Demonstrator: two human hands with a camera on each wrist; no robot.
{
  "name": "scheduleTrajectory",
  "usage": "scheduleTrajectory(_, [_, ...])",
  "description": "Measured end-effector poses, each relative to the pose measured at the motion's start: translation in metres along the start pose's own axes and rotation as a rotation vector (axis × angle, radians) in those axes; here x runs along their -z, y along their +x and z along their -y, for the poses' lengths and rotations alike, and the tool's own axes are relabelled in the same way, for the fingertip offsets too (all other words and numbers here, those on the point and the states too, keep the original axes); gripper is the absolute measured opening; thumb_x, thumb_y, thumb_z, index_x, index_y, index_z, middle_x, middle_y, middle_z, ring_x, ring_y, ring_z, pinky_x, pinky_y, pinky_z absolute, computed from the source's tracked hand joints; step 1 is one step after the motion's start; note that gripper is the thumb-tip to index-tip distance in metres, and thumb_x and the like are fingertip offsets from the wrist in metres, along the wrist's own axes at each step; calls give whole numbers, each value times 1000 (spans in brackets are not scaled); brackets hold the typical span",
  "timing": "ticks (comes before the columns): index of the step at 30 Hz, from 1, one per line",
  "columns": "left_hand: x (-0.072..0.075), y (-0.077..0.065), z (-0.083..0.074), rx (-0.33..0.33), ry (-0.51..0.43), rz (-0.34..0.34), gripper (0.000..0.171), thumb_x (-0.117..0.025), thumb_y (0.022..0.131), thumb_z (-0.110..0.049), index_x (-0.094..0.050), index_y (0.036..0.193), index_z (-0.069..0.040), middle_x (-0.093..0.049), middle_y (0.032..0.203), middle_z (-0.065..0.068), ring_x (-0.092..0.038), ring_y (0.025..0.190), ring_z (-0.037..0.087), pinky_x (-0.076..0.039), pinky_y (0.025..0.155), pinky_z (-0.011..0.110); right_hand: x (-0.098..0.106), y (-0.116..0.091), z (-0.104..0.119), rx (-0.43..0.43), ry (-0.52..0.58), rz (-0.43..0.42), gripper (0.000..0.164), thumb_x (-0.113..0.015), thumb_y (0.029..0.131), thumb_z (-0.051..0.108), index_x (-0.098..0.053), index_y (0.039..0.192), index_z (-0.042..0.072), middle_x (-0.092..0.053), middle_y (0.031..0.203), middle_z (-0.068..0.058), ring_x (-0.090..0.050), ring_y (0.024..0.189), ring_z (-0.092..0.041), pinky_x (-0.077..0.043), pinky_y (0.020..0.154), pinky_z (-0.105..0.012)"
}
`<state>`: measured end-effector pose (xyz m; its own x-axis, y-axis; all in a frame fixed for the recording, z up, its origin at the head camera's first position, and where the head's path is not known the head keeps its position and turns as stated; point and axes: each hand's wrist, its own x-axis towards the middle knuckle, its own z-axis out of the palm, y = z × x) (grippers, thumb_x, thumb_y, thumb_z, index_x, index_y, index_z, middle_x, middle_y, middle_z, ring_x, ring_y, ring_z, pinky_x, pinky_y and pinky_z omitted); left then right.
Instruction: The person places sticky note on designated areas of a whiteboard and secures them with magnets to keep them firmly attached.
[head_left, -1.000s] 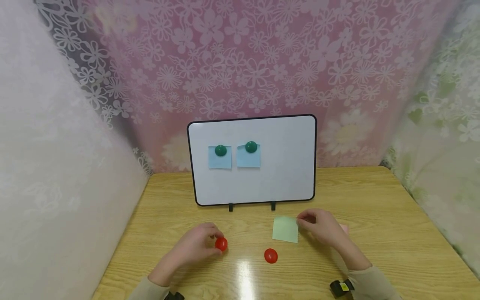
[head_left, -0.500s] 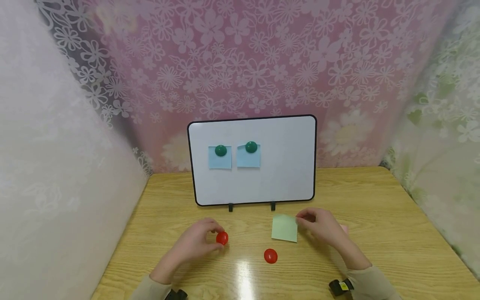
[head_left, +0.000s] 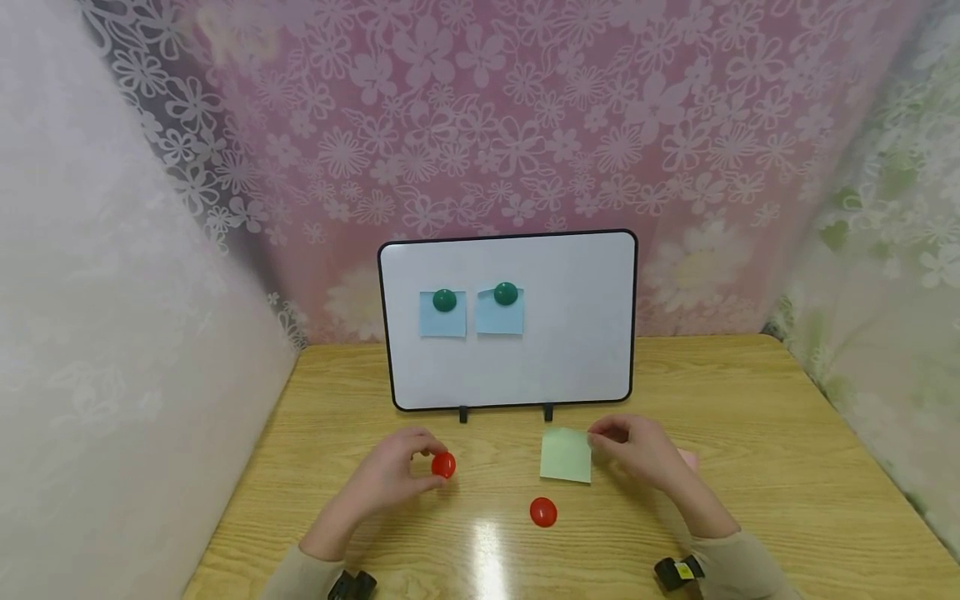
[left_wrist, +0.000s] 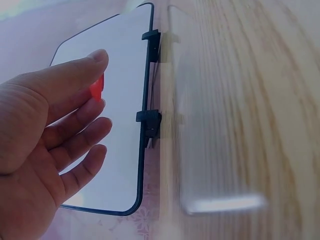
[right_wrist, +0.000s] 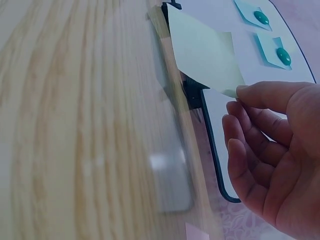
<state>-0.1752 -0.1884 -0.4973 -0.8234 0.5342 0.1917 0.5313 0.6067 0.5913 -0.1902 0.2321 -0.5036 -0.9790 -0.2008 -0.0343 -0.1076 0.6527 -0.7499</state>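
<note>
Here's a small yellow label (head_left: 686, 571), on the black wrist device (head_left: 666, 575) just behind the right hand (head_left: 637, 450), and any print on it is too small to make out! No words, numbers or brands can be read: none on the pale green note (head_left: 566, 456) at that hand's fingertips, none on the red magnet (head_left: 443, 465) in the left hand (head_left: 393, 471), none on the whiteboard (head_left: 577, 350) beyond both hands.

Bright light, tabletop (head_left: 487, 542) glare, hazy wrist views

Round red magnet (head_left: 445, 465), left of a square pale-green note (head_left: 566, 455), both pinched
</note>
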Motion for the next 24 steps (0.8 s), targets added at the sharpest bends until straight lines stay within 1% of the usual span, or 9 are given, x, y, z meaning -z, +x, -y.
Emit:
scheduleTrajectory(3, [1, 1, 1, -6, -3, -18, 32, -95, 84, -15, -78, 111, -15, -69, 106, -11, -67, 97, 26, -60, 83, 43, -1, 0, 3, 3, 2, -4, 20, -75, 103, 27, -79, 112, 10, -75, 101, 2, -66, 93, -15, -56, 81, -36])
scheduleTrajectory(8, [2, 4, 1, 13, -4, -26, 31, -94, 84, -17, -78, 111, -19, -70, 107, -13, -67, 98, 23, -59, 83, 44, -3, 2, 4, 0, 1, -5, 19, -75, 103, 26, -79, 113, 10, -75, 101, 1, -66, 93, -15, -56, 81, -36])
scheduleTrajectory(11, [2, 6, 0, 26, -8, -34, 31, -94, 84, -17, -79, 112, -19, -70, 107, -13, -67, 99, 22, -58, 82, 44, -4, 3, 4, 0, -9, -5, 19, -75, 103, 26, -78, 114, 11, -75, 102, 2, -66, 93, -14, -55, 80, -35])
scheduleTrajectory(15, [2, 8, -2, 44, -20, -46, 32, -94, 84, -16, -79, 113, -19, -69, 106, -13, -68, 99, 24, -58, 82, 45, -5, 5, 5, 7, 2, -3, 18, -75, 103, 26, -78, 113, 11, -75, 102, 0, -66, 90, -16, -55, 76, -33])
scheduleTrajectory(17, [2, 9, -2, 40, -29, -57, 33, -94, 84, -16, -79, 113, -18, -68, 106, -12, -68, 99, 25, -58, 82, 46, -7, 6, 6, 12, 13, -2, 18, -76, 102, 26, -79, 112, 11, -75, 100, 0, -65, 88, -17, -55, 73, -32])
scheduleTrajectory(21, [1, 10, -3, 25, -22, -89, 35, -95, 83, -15, -79, 114, -18, -69, 107, -12, -68, 98, 24, -58, 80, 44, -9, 9, 8, 17, 31, -1, 17, -76, 102, 25, -79, 111, 11, -74, 99, 2, -65, 88, -17, -55, 72, -31])
scheduleTrajectory(24, [0, 11, -3, 26, -12, -104, 35, -95, 83, -16, -79, 114, -18, -69, 108, -13, -68, 98, 25, -57, 79, 40, -12, 12, 9, 11, 38, -6, 17, -76, 102, 25, -79, 111, 11, -74, 99, 3, -66, 90, -15, -55, 75, -32])
